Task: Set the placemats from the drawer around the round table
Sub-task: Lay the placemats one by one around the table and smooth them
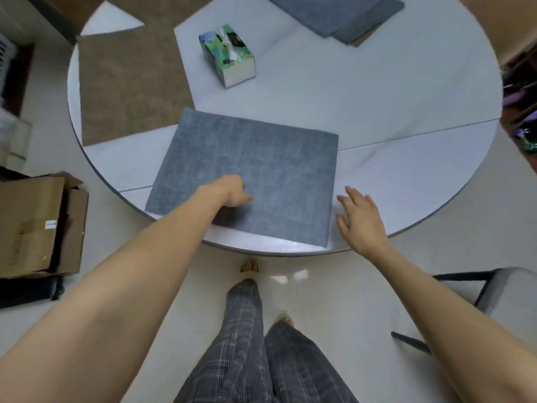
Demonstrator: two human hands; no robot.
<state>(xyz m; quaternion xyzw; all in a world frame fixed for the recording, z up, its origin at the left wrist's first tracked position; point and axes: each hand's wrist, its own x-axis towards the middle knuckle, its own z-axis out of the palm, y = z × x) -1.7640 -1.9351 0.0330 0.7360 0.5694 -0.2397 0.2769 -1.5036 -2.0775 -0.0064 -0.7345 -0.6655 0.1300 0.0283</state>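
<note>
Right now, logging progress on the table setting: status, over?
Left hand pressing near grey placemat. Right hand open, beside its edge. Tissue box mid-table, clear of mats.

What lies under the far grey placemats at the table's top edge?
A tan mat corner pokes out beneath the stacked grey fabric placemats on the round white table; the rest is covered.

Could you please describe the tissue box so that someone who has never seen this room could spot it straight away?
Start at the round white table. Beyond the blue-grey placemat at the near edge, toward the table's middle, stands the tissue box, between the brown placemat on the left and the grey mats at the far side. It is the only upright thing there, printed green and blue, with a white tissue sticking out of the top.
</note>
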